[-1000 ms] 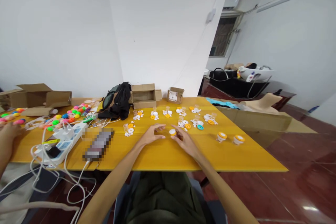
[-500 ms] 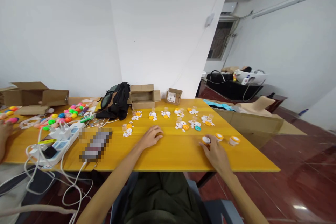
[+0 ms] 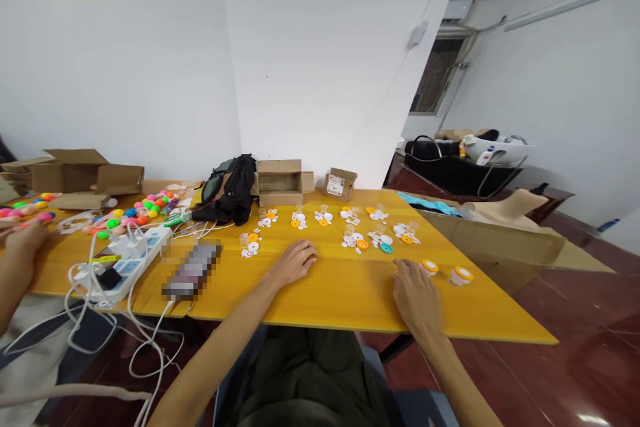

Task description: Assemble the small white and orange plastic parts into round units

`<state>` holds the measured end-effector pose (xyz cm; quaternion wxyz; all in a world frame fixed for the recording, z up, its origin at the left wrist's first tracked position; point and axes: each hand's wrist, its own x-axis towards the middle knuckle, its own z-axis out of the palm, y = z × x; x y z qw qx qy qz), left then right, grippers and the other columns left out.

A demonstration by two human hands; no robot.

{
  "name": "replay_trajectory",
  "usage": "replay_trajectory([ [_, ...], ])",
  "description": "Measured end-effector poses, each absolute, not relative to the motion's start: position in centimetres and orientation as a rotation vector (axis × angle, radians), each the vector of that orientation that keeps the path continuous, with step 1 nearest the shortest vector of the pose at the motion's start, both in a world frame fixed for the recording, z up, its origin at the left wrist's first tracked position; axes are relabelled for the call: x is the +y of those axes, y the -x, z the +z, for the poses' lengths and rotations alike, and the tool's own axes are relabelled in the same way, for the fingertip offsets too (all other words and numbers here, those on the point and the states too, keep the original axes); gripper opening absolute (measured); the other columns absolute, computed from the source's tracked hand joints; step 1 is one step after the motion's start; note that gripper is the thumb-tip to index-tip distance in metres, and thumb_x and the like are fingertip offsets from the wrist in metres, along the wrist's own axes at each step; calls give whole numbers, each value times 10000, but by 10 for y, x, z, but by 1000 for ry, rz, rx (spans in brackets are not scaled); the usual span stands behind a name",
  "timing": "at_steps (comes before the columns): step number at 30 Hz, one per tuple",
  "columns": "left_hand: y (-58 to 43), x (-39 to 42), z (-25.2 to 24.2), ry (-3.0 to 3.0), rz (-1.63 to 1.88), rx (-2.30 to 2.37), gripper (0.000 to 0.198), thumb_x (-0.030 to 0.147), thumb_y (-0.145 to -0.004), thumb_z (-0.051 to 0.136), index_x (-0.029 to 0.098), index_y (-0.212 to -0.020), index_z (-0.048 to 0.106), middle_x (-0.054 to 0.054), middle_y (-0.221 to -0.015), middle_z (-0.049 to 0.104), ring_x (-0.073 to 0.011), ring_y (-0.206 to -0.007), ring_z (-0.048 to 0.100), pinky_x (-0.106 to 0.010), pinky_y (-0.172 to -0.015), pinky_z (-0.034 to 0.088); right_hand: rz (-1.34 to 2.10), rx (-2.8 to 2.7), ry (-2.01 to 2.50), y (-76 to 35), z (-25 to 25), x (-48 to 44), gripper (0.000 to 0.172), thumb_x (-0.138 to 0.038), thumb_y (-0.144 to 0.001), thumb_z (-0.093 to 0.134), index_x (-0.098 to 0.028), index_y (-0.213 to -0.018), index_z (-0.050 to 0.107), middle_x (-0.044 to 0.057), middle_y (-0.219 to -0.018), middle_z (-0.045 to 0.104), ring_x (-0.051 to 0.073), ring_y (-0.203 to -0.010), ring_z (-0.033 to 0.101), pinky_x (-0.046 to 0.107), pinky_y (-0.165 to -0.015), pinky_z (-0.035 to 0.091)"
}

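Observation:
My left hand (image 3: 296,261) lies palm down on the yellow table (image 3: 345,293), fingers loosely stretched and holding nothing. Further right, my right hand (image 3: 417,290) curls downward over the tabletop. It covers the small jar that showed between its fingers a moment ago, so that jar is hidden. Just beyond its knuckles stands a clear jar with an orange-rimmed white lid (image 3: 429,267). A second lidded jar (image 3: 461,275) sits to the right. Behind my hands are several groups of clear cups, small printed white discs (image 3: 250,251) and ring-shaped lids, mostly orange, one teal (image 3: 387,248).
A phone (image 3: 194,270) on a cable and a white power strip (image 3: 133,263) lie at left. Behind stand a black bag (image 3: 237,193) and cardboard boxes (image 3: 280,197). Another person's hand (image 3: 25,247) is among colourful balls (image 3: 133,212) at far left.
The view has swung slightly left, so things sit further right. My right hand has closed over the jar it was gripping, which no longer shows. My left hand stays on the table.

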<state>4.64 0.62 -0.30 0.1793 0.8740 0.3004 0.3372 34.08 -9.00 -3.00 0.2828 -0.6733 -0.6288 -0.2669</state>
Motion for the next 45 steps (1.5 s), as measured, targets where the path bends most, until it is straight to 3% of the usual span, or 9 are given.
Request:
replay_trajectory([
  [4, -47, 3, -3, -2439, 1010, 876, 145, 201, -909, 576, 260, -945, 704, -61, -982, 680, -249, -987, 620, -371, -980, 451, -772, -1665, 1834, -348, -27, -95, 301, -169, -917, 417, -224, -1115, 637, 152, -1067, 693, 332, -1023, 613, 440, -799, 475],
  [10, -31, 5, 12, -2436, 1160, 1089, 140, 199, -900, 583, 247, -940, 709, -67, -978, 702, -260, -992, 624, -391, -949, 451, -845, -1690, 1757, -331, -19, -97, 333, -197, -939, 428, -174, -1225, 599, 186, -1209, 664, 346, -1163, 563, 486, -936, 431],
  [19, 42, 29, 45, -1960, 1449, 1618, 202, 282, -880, 544, 213, -851, 731, -60, -936, 743, -242, -952, 656, -355, -909, 483, -722, -1967, 1336, -271, -27, -69, 343, -160, -988, 345, -198, -1216, 598, 138, -1156, 680, 271, -1111, 607, 414, -926, 467],
  [27, 59, 38, 39, -1628, 1321, 1578, 300, 449, -784, 595, 190, -685, 711, -28, -751, 740, -255, -855, 676, -323, -802, 496, -543, -2185, 1149, -233, -26, -57, 401, -106, -973, 326, -209, -1273, 571, 136, -1172, 673, 268, -1138, 607, 430, -924, 512],
  [32, 62, 39, 32, -1595, 1277, 1538, 377, 517, -781, 571, 188, -669, 716, -48, -761, 755, -264, -839, 691, -339, -793, 511, -526, -2203, 1118, -233, -27, -58, 396, -91, -974, 327, -202, -1261, 577, 135, -1147, 669, 263, -1125, 612, 425, -919, 523],
  [37, 62, 36, 28, -1580, 1303, 1495, 384, 517, -779, 563, 186, -652, 707, -72, -800, 772, -274, -877, 704, -365, -868, 504, -512, -2202, 1098, -233, -24, -60, 388, -85, -972, 343, -205, -1256, 578, 130, -1136, 670, 261, -1103, 624, 420, -916, 534],
  [45, 36, 31, 19, -1528, 1342, 1414, 387, 510, -787, 587, 185, -615, 707, -76, -721, 756, -250, -792, 712, -336, -791, 520, -475, -2205, 1078, -231, -25, -58, 381, -84, -965, 355, -203, -1254, 573, 133, -1131, 673, 264, -1090, 629, 419, -901, 544],
])
